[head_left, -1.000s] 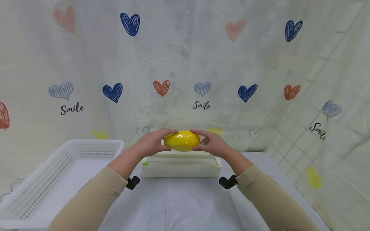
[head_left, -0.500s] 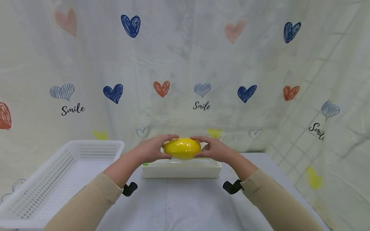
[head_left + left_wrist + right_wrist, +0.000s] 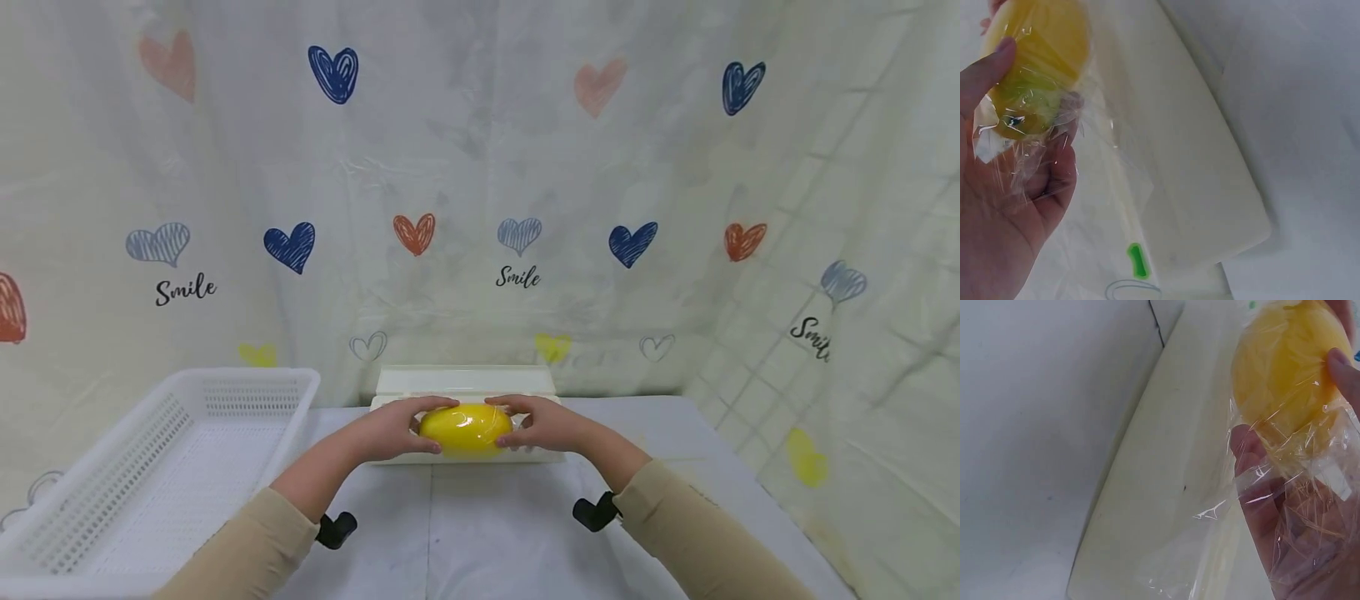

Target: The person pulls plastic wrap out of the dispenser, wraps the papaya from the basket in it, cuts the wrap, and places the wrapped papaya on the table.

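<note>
A yellow oval fruit with a greenish end is wrapped in clear plastic film, held level between both hands. My left hand grips its left end, thumb on the near side and fingers on the far side. At the other end, my right hand grips it the same way. Loose film bunches over the right palm, and more film gathers at the left palm. Behind the fruit lies a long white cling film dispenser, partly hidden by fruit and hands; a green slider sits on it.
A white perforated plastic basket stands on the left of the table. The white-covered table extends in front of the dispenser. A curtain printed with hearts hangs behind and along the right.
Both hands have come down in the head view with the wrapped fruit, which now overlaps the dispenser's front. The dispenser's back part shows above the hands. The grip stays the same.
</note>
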`<state>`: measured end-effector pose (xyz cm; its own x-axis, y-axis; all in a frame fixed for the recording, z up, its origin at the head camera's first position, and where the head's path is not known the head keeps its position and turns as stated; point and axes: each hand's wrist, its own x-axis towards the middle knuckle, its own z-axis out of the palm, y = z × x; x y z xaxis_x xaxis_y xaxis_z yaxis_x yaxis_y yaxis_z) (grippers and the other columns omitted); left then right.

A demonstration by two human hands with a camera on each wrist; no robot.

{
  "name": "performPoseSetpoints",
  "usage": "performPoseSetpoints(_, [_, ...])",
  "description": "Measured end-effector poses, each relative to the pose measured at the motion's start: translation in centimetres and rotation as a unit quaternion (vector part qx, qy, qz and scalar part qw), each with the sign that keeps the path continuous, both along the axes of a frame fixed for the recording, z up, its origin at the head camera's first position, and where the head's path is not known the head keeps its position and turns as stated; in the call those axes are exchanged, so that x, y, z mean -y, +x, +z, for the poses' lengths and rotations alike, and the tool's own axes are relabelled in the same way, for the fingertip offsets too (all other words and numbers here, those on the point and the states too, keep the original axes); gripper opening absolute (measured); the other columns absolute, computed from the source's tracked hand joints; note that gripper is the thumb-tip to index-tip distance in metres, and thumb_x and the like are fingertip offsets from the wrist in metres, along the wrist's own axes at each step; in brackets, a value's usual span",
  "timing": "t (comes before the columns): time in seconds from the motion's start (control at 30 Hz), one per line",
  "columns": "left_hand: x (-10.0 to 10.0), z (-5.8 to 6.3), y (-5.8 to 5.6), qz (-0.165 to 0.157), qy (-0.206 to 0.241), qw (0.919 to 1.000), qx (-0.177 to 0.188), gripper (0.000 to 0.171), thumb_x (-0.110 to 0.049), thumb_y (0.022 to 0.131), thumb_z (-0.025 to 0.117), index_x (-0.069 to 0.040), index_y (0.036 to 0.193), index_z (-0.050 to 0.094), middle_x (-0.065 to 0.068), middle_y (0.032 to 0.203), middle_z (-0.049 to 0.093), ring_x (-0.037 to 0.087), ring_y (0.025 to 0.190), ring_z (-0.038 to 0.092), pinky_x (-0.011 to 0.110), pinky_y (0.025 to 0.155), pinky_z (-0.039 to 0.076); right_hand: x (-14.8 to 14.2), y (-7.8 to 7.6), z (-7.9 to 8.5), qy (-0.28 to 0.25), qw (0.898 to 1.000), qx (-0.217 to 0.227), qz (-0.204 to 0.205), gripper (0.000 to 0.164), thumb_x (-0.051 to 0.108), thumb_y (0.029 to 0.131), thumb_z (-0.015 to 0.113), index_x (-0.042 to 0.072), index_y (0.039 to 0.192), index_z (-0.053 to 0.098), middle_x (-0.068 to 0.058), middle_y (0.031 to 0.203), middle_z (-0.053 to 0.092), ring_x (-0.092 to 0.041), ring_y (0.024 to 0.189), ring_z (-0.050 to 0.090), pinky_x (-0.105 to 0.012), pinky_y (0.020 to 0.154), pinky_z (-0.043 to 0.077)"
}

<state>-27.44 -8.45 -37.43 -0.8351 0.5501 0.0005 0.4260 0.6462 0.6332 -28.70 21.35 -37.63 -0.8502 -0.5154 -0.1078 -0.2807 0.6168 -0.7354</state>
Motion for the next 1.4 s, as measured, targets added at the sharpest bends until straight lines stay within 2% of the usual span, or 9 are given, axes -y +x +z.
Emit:
performPoseSetpoints(0.2, [0.3, -1.1, -0.3, 0.008, 0.01, 0.9999, 0.008, 0.065, -0.039, 0.084, 0.079, -0.048, 0.14, 0.048, -0.004, 0.142, 0.053, 0.016, 0.099, 0.057, 0.044, 0.09, 0.05, -0.1, 0.5, 0.1, 0.027, 0.999, -0.02, -0.017, 0.075, 0.048, 0.084, 0.076, 0.028, 0.149, 0.045, -0.009, 0.139, 0.054, -0.02, 0.092, 0.066, -0.036, 0.08, 0.055])
performPoseSetpoints(0.37, [0.4, -1.4, -0.5, 0.002, 0.016, 0.9998, 0.009, 0.065, -0.041, 0.084, 0.078, -0.049, 0.141, 0.047, -0.004, 0.142, 0.053, 0.017, 0.101, 0.057, 0.043, 0.09, 0.05, -0.3, 1.3, 0.6, 0.039, 0.99, -0.129, -0.05, 0.077, 0.053, 0.079, 0.079, 0.034, 0.146, 0.046, 0.001, 0.143, 0.05, -0.023, 0.112, 0.059, -0.043, 0.091, 0.052])
performPoseSetpoints(0.43, [0.4, -1.5, -0.5, 0.002, 0.016, 0.9998, 0.01, 0.065, -0.042, 0.084, 0.078, -0.049, 0.141, 0.047, -0.004, 0.142, 0.053, 0.016, 0.101, 0.057, 0.042, 0.089, 0.05, -0.2, 1.6, 0.2, 0.058, 0.982, -0.177, -0.038, 0.083, 0.057, 0.076, 0.079, 0.038, 0.148, 0.042, 0.005, 0.149, 0.044, -0.026, 0.121, 0.056, -0.048, 0.096, 0.049])
performPoseSetpoints(0.57, [0.5, -1.4, -0.4, 0.0, 0.02, 0.9997, 0.015, 0.065, -0.043, 0.084, 0.078, -0.047, 0.141, 0.048, -0.004, 0.141, 0.053, 0.016, 0.098, 0.059, 0.04, 0.088, 0.052, 0.4, 2.0, -0.9, 0.103, 0.962, -0.253, 0.018, 0.09, 0.059, 0.074, 0.081, 0.044, 0.151, 0.036, 0.006, 0.158, 0.032, -0.029, 0.129, 0.052, -0.054, 0.099, 0.046])
performPoseSetpoints(0.7, [0.7, -1.3, -0.4, -0.007, 0.031, 0.9993, 0.021, 0.064, -0.041, 0.085, 0.077, -0.046, 0.142, 0.047, -0.003, 0.142, 0.052, 0.016, 0.098, 0.06, 0.038, 0.087, 0.053, 0.8, 1.8, -2.3, 0.133, 0.937, -0.319, 0.054, 0.088, 0.049, 0.077, 0.082, 0.042, 0.151, 0.036, 0.003, 0.157, 0.033, -0.026, 0.127, 0.054, -0.047, 0.098, 0.049])
performPoseSetpoints(0.83, [0.7, -1.4, -0.6, -0.009, 0.043, 0.9983, 0.037, 0.064, -0.039, 0.086, 0.077, -0.045, 0.143, 0.047, -0.001, 0.143, 0.051, 0.018, 0.103, 0.059, 0.04, 0.09, 0.053, 1.0, 1.6, -3.1, 0.133, 0.926, -0.348, 0.062, 0.084, 0.041, 0.08, 0.082, 0.04, 0.151, 0.037, 0.002, 0.15, 0.043, -0.022, 0.119, 0.059, -0.039, 0.095, 0.052])
performPoseSetpoints(1.1, [0.6, -0.9, -0.3, 0.025, 0.039, 0.9984, 0.034, 0.076, -0.043, 0.085, 0.077, -0.037, 0.15, 0.039, 0.006, 0.148, 0.046, 0.028, 0.111, 0.063, 0.045, 0.092, 0.053, 1.0, 1.7, -2.5, 0.097, 0.946, -0.307, 0.03, 0.08, 0.034, 0.08, 0.084, 0.04, 0.148, 0.043, 0.002, 0.143, 0.049, -0.022, 0.121, 0.057, -0.044, 0.097, 0.051])
performPoseSetpoints(1.27, [0.7, -0.5, 0.4, 0.06, 0.01, 0.9981, -0.01, 0.077, -0.049, 0.081, 0.079, -0.042, 0.148, 0.041, -0.004, 0.151, 0.044, 0.027, 0.127, 0.053, 0.054, 0.1, 0.046, 1.1, 1.3, -2.1, 0.094, 0.957, -0.273, 0.024, 0.079, 0.033, 0.08, 0.084, 0.041, 0.147, 0.043, 0.003, 0.143, 0.05, -0.02, 0.119, 0.056, -0.042, 0.095, 0.052])
performPoseSetpoints(1.4, [0.5, -0.3, 0.7, 0.05, -0.024, 0.9961, -0.069, 0.076, -0.041, 0.081, 0.081, -0.042, 0.147, 0.044, -0.008, 0.15, 0.044, 0.023, 0.131, 0.05, 0.051, 0.103, 0.044, 1.2, 0.9, -1.9, 0.093, 0.963, -0.251, 0.021, 0.079, 0.035, 0.08, 0.084, 0.041, 0.147, 0.044, 0.006, 0.143, 0.05, -0.017, 0.118, 0.056, -0.04, 0.094, 0.052])
